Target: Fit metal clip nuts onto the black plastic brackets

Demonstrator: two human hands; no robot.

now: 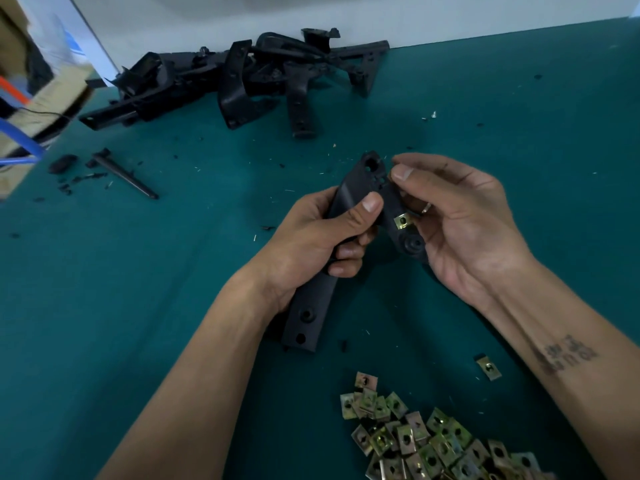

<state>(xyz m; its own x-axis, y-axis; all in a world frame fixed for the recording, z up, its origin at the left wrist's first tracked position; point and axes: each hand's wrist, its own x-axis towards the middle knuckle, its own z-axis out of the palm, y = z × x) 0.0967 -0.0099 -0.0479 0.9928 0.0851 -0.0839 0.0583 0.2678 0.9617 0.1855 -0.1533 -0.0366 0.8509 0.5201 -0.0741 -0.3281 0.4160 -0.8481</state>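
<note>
The left hand (311,237) clamps the bracket (349,199), long axis near-to-far, while right fingers (401,173) pinch its far-right edge above the seated clip nut (402,221).

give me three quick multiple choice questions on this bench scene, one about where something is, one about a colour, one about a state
1. Where does the heap of loose clip nuts lie?
A. at the near edge, by the right forearm
B. against the far wall
C. inside the cardboard box

2. What colour is the table cover?
A. red
B. teal green
C. white

3. What is the state of the bracket in the hands?
A. lying untouched on the table
B. held up, one clip nut already on it
C. snapped in two

Answers:
1. A: the heap sits low in the view, beside the right forearm.
2. B: the cover is teal green all over.
3. B: the left hand grips the bracket, the right hand pinches its top end, and a fitted clip nut sits on one arm.
</note>
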